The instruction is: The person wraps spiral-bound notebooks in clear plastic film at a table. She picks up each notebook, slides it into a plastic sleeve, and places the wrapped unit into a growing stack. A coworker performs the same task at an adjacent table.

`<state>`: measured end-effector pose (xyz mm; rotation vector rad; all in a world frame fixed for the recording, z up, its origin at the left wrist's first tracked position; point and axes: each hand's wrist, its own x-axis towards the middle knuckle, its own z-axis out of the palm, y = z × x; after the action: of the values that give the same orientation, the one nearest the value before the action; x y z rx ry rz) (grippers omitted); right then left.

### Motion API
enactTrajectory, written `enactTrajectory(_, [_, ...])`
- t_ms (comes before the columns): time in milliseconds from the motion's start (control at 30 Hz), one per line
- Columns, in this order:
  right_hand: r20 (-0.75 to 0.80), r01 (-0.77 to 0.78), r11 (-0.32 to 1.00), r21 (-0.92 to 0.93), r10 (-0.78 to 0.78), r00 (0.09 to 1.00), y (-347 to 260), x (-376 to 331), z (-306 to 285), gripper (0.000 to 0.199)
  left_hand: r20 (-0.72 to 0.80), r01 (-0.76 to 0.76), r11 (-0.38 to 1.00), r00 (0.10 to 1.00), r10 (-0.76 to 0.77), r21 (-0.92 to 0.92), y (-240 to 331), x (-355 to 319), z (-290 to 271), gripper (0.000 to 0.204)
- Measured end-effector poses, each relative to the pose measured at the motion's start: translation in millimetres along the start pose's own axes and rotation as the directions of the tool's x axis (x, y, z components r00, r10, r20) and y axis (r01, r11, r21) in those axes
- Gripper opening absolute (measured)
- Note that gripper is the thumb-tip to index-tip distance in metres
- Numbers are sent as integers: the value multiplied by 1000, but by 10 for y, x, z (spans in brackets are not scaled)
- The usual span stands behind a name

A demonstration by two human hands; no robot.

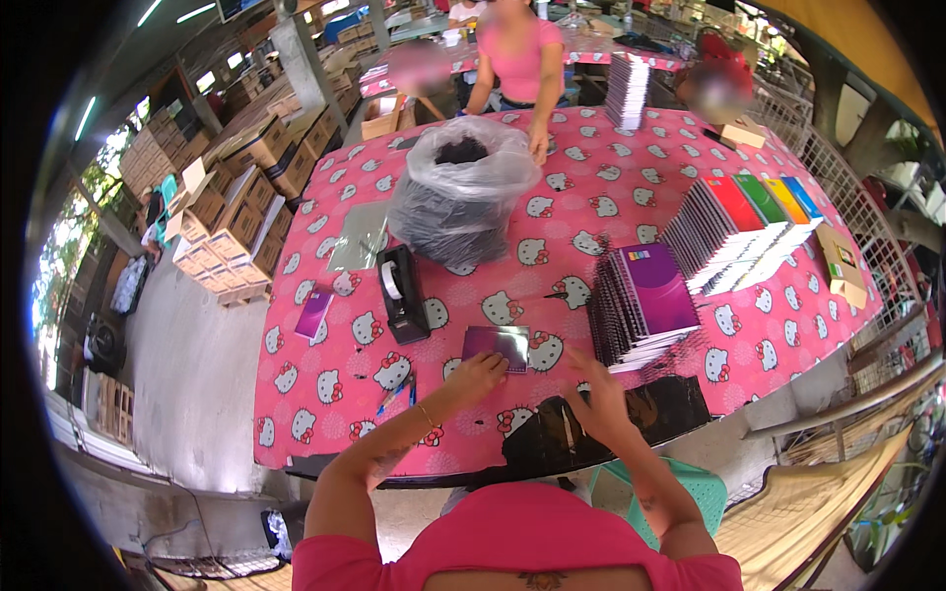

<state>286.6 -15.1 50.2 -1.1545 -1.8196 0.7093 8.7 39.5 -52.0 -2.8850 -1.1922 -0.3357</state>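
A glossy purple notebook (498, 345) lies flat near the table's front edge. My left hand (481, 372) is at its lower left edge, fingers bent onto it and gripping it. To the right, my right hand (599, 399) hovers over the table with its fingers apart and nothing in them. Just beyond that hand stands a stack of purple spiral notebooks (652, 291), their black coils facing left. A black tape dispenser (402, 295) stands beyond my left hand. Pens (396, 392) lie left of my left wrist.
A clear plastic bag of dark material (458, 212) stands mid-table, touched by a person in pink (522, 59) opposite. A small purple card (313, 313) and clear sheets (360, 236) lie left. Multicoloured notebook stacks (744, 231) and an open carton (841, 266) stand right.
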Motion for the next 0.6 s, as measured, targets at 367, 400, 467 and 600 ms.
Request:
enactTrajectory(367, [79,36,977,209,-53,995,1054,432,1151,40,-70,300,951,950,-306,-81,267,230,-302,37])
enactTrajectory(400, [57,38,971,237,-53,997,1130,460,1191,35,-179,312,946,929,-323,-90,270,240,-324,37])
enactTrajectory(467, [4,37,954,296,-40,999,1221,545,1279,26,-383,318,943,862,-331,-99,258,201,-331,37])
enactTrajectory(600, [62,-59,934,352,40,997,1321,568,1373,31,-308,254,959,909,-280,-123,-40,47,-322,39])
